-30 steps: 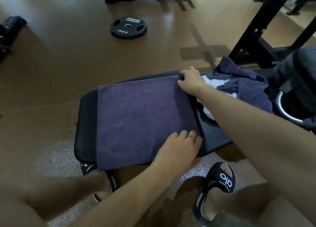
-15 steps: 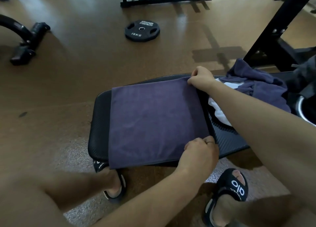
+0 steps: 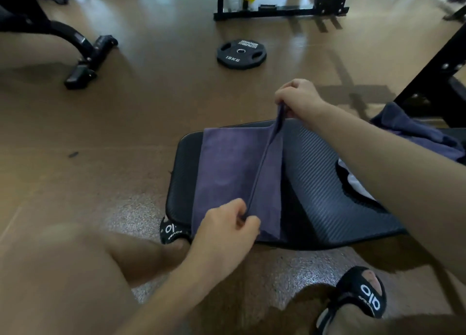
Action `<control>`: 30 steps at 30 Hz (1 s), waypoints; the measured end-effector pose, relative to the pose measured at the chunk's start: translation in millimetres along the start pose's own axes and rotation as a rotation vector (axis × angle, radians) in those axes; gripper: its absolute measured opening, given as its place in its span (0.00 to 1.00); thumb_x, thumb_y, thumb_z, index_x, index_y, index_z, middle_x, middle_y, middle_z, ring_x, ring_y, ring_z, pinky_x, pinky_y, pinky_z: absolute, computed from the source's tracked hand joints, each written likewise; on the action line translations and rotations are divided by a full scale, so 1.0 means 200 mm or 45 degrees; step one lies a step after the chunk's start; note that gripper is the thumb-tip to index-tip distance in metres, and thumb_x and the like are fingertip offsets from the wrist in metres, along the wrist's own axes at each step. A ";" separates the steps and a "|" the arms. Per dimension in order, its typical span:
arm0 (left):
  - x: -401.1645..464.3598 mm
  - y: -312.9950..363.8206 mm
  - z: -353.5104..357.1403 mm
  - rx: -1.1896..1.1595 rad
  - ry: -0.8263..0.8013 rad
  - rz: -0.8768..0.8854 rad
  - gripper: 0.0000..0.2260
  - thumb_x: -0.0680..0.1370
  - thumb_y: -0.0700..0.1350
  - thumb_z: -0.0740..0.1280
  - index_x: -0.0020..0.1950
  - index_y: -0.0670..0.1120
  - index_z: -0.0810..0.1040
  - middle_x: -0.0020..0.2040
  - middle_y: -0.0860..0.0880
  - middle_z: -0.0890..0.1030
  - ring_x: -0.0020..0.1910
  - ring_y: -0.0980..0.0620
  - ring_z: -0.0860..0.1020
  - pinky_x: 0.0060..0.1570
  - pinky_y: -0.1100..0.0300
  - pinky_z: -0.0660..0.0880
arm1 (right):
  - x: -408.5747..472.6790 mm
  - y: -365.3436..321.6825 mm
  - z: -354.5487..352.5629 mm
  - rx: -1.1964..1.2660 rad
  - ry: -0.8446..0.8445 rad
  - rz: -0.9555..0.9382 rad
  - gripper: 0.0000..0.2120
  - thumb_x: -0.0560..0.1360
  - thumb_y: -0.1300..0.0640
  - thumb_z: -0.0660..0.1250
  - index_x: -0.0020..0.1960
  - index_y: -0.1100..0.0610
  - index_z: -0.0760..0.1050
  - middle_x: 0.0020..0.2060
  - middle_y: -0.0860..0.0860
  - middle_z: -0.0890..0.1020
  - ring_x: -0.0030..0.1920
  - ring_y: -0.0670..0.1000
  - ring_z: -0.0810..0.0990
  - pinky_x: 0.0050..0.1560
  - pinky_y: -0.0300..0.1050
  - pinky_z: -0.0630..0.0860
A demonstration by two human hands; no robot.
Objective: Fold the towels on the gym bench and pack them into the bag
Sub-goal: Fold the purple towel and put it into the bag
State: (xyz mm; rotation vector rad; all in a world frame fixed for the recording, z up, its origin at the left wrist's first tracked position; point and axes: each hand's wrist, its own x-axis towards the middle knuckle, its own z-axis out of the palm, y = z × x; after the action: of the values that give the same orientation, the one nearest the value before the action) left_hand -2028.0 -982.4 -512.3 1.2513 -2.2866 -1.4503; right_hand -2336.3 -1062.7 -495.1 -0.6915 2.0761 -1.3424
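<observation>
Fingers first: the left hand is curled and pinching the near corner of the purple towel, thumb and fingertips closed on the edge right by the front lip of the bench. The right hand is clenched round the far corner of that same edge, holding it up off the pad, so the raised edge runs as a taut line between the two hands. The rest of the towel lies flat on the left end of the bench, and the lifted flap stands up over it.

Left forearm comes in from the bottom of the view, wrist about level with the bench front. Right forearm reaches across from the right side, over the ribbed pad, hand above the bench's far edge.

More crumpled purple towels sit in a pile at the right end, with something white just under the right arm. I can't pick out a bag anywhere.

Floor is brown gym flooring with a speckled patch under the bench. A weight plate lies flat farther out, a black rack behind it, another machine's foot at left. Black sandals on the feet.
</observation>
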 end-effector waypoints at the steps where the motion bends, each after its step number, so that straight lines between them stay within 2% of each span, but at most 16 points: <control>1: -0.01 -0.04 -0.02 -0.104 -0.010 -0.087 0.12 0.72 0.53 0.64 0.36 0.46 0.69 0.35 0.45 0.83 0.40 0.49 0.85 0.47 0.43 0.81 | -0.02 -0.05 0.08 -0.026 -0.022 -0.027 0.10 0.67 0.64 0.69 0.47 0.58 0.76 0.36 0.55 0.79 0.32 0.52 0.76 0.33 0.45 0.76; 3: -0.02 -0.13 -0.05 -0.250 -0.034 -0.248 0.10 0.78 0.44 0.64 0.37 0.45 0.72 0.37 0.44 0.86 0.40 0.51 0.86 0.50 0.45 0.83 | -0.05 -0.11 0.26 -0.132 -0.047 -0.079 0.09 0.67 0.61 0.70 0.47 0.57 0.77 0.37 0.53 0.81 0.32 0.51 0.78 0.33 0.45 0.79; 5: -0.02 -0.22 -0.07 -0.326 -0.046 -0.347 0.09 0.79 0.40 0.63 0.39 0.42 0.75 0.37 0.45 0.86 0.40 0.48 0.86 0.52 0.45 0.82 | -0.08 -0.12 0.43 -0.258 -0.090 -0.116 0.09 0.67 0.58 0.71 0.47 0.55 0.76 0.43 0.51 0.82 0.38 0.51 0.81 0.39 0.48 0.83; 7: -0.01 -0.29 -0.07 -0.351 -0.060 -0.416 0.10 0.80 0.40 0.62 0.40 0.42 0.77 0.37 0.46 0.86 0.40 0.47 0.86 0.49 0.48 0.81 | -0.10 -0.09 0.57 -0.370 -0.153 -0.113 0.09 0.69 0.57 0.70 0.48 0.53 0.75 0.47 0.50 0.80 0.46 0.52 0.81 0.46 0.50 0.82; 10: 0.00 -0.36 -0.09 -0.355 -0.074 -0.489 0.10 0.81 0.40 0.62 0.41 0.42 0.77 0.36 0.48 0.86 0.38 0.51 0.85 0.43 0.54 0.80 | -0.11 -0.04 0.73 -0.483 -0.213 -0.087 0.11 0.73 0.58 0.70 0.55 0.55 0.75 0.51 0.51 0.79 0.50 0.53 0.79 0.48 0.47 0.78; 16: 0.01 -0.43 -0.12 -0.304 -0.136 -0.532 0.09 0.80 0.42 0.63 0.41 0.45 0.78 0.38 0.48 0.86 0.40 0.53 0.85 0.44 0.58 0.81 | -0.11 0.04 0.88 -0.492 -0.181 -0.064 0.13 0.74 0.56 0.69 0.58 0.56 0.74 0.53 0.52 0.78 0.50 0.53 0.77 0.49 0.47 0.78; 19: 0.00 -0.44 -0.16 -0.159 -0.213 -0.521 0.10 0.80 0.47 0.64 0.41 0.47 0.80 0.40 0.50 0.86 0.41 0.54 0.85 0.49 0.53 0.82 | -0.11 0.05 0.87 -0.471 -0.159 -0.099 0.15 0.77 0.52 0.69 0.60 0.56 0.73 0.53 0.51 0.78 0.51 0.52 0.77 0.49 0.46 0.76; 21: 0.01 -0.41 -0.21 -0.003 -0.261 -0.496 0.12 0.80 0.54 0.63 0.42 0.50 0.80 0.40 0.51 0.86 0.39 0.54 0.85 0.50 0.47 0.82 | -0.12 0.05 0.82 -0.417 -0.106 -0.151 0.12 0.79 0.52 0.66 0.60 0.55 0.73 0.52 0.50 0.78 0.48 0.50 0.75 0.42 0.39 0.71; 23: 0.04 -0.35 -0.31 0.248 -0.286 -0.463 0.15 0.81 0.60 0.61 0.44 0.51 0.78 0.36 0.51 0.85 0.35 0.55 0.84 0.47 0.50 0.83 | -0.12 0.05 0.74 -0.382 -0.040 -0.203 0.10 0.80 0.54 0.64 0.59 0.55 0.74 0.51 0.49 0.78 0.46 0.48 0.75 0.38 0.36 0.68; 26: 0.16 -0.21 -0.49 0.508 -0.277 -0.373 0.16 0.83 0.60 0.59 0.49 0.49 0.76 0.36 0.51 0.85 0.34 0.54 0.84 0.46 0.50 0.83 | -0.13 0.11 0.57 -0.463 0.014 -0.271 0.08 0.79 0.56 0.64 0.58 0.53 0.75 0.50 0.48 0.79 0.50 0.49 0.78 0.47 0.42 0.73; 30: 0.50 -0.14 -0.62 0.384 -0.133 -0.156 0.09 0.83 0.53 0.63 0.53 0.48 0.76 0.43 0.49 0.85 0.38 0.52 0.85 0.45 0.51 0.84 | -0.14 0.20 0.37 -0.687 -0.040 -0.364 0.12 0.78 0.58 0.64 0.62 0.53 0.74 0.52 0.49 0.79 0.52 0.50 0.77 0.56 0.50 0.77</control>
State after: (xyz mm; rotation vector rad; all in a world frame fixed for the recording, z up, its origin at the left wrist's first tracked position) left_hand -2009.9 -1143.3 -498.9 1.4495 -2.6170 -1.2678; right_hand -2270.6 -1075.9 -552.3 -1.2643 2.3998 -0.8889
